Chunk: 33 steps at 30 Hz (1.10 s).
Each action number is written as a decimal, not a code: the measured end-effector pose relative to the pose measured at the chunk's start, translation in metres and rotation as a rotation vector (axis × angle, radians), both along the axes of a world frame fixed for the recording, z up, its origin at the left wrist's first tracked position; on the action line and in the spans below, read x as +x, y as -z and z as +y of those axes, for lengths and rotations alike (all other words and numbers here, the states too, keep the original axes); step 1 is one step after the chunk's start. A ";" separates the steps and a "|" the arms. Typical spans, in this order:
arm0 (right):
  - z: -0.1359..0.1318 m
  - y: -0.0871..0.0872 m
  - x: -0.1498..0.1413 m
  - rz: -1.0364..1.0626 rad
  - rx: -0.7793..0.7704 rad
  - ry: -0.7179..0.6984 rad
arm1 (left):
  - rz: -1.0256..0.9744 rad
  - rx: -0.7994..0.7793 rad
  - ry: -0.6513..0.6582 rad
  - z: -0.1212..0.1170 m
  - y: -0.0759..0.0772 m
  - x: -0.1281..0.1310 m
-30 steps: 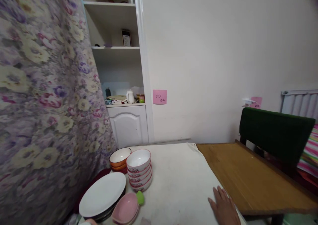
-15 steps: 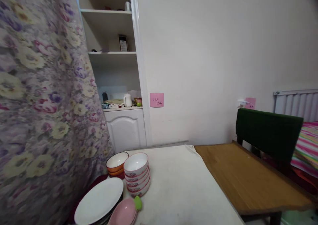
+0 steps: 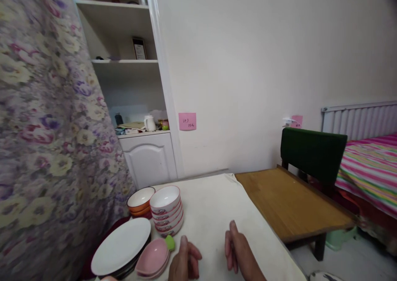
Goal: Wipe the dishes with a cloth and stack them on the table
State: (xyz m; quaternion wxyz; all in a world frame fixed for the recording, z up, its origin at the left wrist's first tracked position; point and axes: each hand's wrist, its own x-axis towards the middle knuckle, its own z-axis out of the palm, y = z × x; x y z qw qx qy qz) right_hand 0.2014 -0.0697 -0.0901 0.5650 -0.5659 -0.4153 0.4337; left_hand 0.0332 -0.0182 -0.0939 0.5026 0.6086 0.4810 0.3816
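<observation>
Both my hands hover low over the white-covered table [image 3: 214,206]. My left hand [image 3: 185,261] is loosely curled, thumb up, with nothing in it, just right of a pink dish [image 3: 152,259] with a green tab. My right hand [image 3: 238,251] is edge-on with its fingers stretched out, holding nothing, a short way right of the left. Behind the pink dish stand a stack of white bowls with red patterns [image 3: 166,208], a short stack of orange bowls [image 3: 140,201] and a white plate [image 3: 120,246] on top of darker plates.
A floral curtain [image 3: 46,128] hangs along the left. A bare wooden table [image 3: 288,202] adjoins on the right, with a green chair back [image 3: 312,151], a striped bed [image 3: 369,161] and a radiator [image 3: 359,117] beyond. White shelves and cabinet [image 3: 149,161] stand at the back.
A second ago only my right hand lay on the table edge; half a second ago neither hand showed. Now both are over the cloth. The view has swung right.
</observation>
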 end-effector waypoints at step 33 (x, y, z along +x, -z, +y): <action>-0.007 -0.027 0.013 -0.144 0.067 0.024 | -0.001 0.092 0.029 -0.004 -0.020 0.009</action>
